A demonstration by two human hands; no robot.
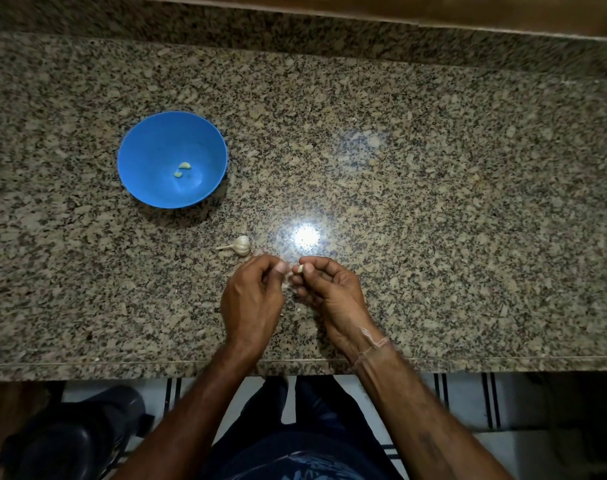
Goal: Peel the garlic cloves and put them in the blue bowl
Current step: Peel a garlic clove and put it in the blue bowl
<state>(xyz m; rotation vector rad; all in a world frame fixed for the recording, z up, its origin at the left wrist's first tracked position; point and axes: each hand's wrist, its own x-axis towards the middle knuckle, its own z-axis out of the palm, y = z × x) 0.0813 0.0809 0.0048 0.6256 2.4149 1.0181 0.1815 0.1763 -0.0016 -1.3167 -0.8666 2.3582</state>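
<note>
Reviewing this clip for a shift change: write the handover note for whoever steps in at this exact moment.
Right hand: pinches a garlic clove at its fingertips.
Left hand: fingers curled round thin papery skin beside the clove; both hands sit above the granite counter.
Garlic bulb: lies on the counter just beyond the left hand.
Blue bowl: far left, holding two small peeled pieces.
Done: those pieces are in the bowl.
Left: finish peeling this clove, drop it in the bowl, then work through the bulb.
</note>
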